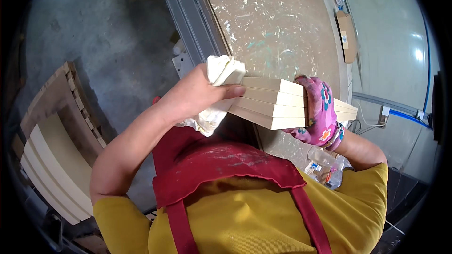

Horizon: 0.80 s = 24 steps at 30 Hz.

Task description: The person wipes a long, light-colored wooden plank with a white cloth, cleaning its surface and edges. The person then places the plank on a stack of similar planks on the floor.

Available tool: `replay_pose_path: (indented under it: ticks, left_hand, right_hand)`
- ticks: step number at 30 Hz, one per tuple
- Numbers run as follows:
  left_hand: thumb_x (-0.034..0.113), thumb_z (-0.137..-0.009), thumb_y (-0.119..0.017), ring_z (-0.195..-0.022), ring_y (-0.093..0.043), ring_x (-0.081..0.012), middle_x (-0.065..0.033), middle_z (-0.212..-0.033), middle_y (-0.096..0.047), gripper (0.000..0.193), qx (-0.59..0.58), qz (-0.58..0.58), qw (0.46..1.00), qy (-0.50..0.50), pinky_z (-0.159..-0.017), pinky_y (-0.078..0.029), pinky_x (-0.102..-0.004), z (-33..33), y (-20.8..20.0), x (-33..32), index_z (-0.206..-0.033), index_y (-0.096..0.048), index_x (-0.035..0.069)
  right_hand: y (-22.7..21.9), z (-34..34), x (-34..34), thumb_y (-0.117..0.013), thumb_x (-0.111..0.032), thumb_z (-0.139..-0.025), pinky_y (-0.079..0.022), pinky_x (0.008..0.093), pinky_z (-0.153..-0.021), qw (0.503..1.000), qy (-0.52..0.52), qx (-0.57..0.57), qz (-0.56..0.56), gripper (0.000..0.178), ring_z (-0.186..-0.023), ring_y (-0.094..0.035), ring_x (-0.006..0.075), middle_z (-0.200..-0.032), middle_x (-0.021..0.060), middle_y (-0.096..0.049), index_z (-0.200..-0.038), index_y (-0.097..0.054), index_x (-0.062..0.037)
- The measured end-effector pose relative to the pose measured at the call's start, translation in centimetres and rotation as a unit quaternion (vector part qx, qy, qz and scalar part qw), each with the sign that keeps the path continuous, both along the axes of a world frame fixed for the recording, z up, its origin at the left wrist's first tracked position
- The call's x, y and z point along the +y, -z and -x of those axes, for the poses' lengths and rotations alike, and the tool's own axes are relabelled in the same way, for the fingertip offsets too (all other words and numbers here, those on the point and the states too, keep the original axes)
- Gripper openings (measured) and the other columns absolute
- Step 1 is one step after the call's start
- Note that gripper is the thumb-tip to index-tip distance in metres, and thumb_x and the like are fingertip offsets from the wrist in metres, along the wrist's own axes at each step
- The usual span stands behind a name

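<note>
A bare left hand pinches a cloth at one end of the boards over the bench as the gloved right hand clasps them, apparently for wiping, the next stroke calling for a steady grip

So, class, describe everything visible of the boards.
The boards are pale cream and straight-edged, perhaps wooden, stacked in several layers with thin seams. They extend crosswise at the table; whether they rest on it is unclear. The gloved right hand wraps around them; the left hand, clutching a cloth, has its thumb on their left end.
</note>
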<state>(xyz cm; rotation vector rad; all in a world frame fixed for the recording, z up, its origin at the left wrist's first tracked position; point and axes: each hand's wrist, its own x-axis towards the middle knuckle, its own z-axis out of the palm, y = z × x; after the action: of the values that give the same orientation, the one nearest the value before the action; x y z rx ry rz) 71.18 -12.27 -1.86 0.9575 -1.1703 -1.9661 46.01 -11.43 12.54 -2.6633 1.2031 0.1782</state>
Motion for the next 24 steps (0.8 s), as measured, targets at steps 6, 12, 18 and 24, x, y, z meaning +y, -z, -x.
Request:
replay_pose_path:
  ticks: [6, 12, 18, 24]
  left_hand:
    - [0.021, -0.082, -0.076, -0.089, -0.061, -0.0139, -0.0075, -0.094, -0.068, 0.035, 0.0, -0.039, 0.999, 0.012, -0.082, -0.048, -0.031, -0.1, -0.3, -0.5, -0.107, -0.063, 0.0]
    - [0.021, -0.077, -0.081, -0.091, -0.059, -0.012, -0.0021, -0.101, -0.065, 0.046, -0.021, -0.038, 0.998, 0.035, -0.078, -0.049, -0.0286, -0.2, -1.2, -1.3, -0.112, -0.059, 0.003]
    - [0.021, -0.077, -0.081, -0.092, -0.06, -0.0133, -0.0042, -0.099, -0.066, 0.047, -0.01, -0.041, 0.998, 0.045, -0.079, -0.05, -0.0292, -0.1, -1.6, -1.1, -0.113, -0.059, 0.002]
    - [0.023, -0.077, -0.081, -0.091, -0.06, -0.0136, -0.0043, -0.1, -0.066, 0.048, -0.01, -0.065, 0.996, 0.055, -0.08, -0.05, -0.0298, -0.2, -1.1, -1.3, -0.113, -0.059, 0.002]
  right_hand:
    - [0.0, 0.0, 0.1, -0.075, -0.05, -0.064, -0.035, 0.047, -0.092, 1.0, 0.004, 0.002, 0.002, 0.091, -0.102, -0.055, 0.0341, -0.115, 0.0158, -0.055, -0.132, -0.038, -0.0017]
    - [0.0, 0.1, 0.1, -0.074, -0.051, -0.064, -0.035, 0.0465, -0.093, 1.0, 0.009, 0.011, -0.007, 0.092, -0.103, -0.054, 0.034, -0.115, 0.0161, -0.055, -0.132, -0.037, -0.0016]
    - [0.0, 0.0, 0.1, -0.075, -0.05, -0.064, -0.034, 0.0463, -0.093, 1.0, 0.012, 0.009, -0.01, 0.092, -0.102, -0.055, 0.0336, -0.115, 0.0161, -0.055, -0.133, -0.036, -0.0021]
    - [0.0, 0.0, 0.2, -0.075, -0.049, -0.064, -0.035, 0.0468, -0.093, 1.0, 0.011, 0.014, 0.003, 0.092, -0.102, -0.055, 0.0337, -0.115, 0.0162, -0.055, -0.133, -0.037, -0.0023]
